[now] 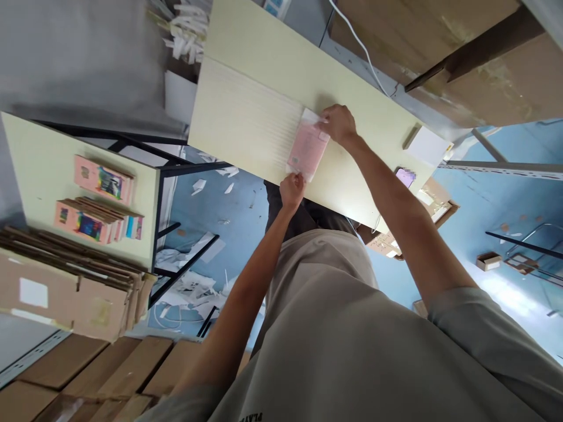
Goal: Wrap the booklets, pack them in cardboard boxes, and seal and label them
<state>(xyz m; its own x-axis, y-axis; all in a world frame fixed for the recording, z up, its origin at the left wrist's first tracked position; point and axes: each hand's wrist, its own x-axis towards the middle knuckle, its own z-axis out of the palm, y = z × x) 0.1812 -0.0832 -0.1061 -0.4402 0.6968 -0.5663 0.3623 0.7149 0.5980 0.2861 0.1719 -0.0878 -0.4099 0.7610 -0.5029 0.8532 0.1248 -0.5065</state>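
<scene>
A flat pink packet [308, 143] with whitish, see-through wrapping at its ends lies slanted over the cream table [352, 170]. My left hand [292, 190] is closed on its near end, at the table's front edge. At the far right corner, my right hand [338, 124] pinches the wrapping. A spread of thin white overlapping sleeves [246, 108] covers the table to the left and runs up to the packet.
A phone [404, 176] and a white box [426, 145] lie at the table's right. On a side table stand pink printed boxes [97, 223] and flattened cartons [65, 281]. Large cardboard boxes [484, 76] are beyond. Scrap paper [189, 281] litters the blue floor.
</scene>
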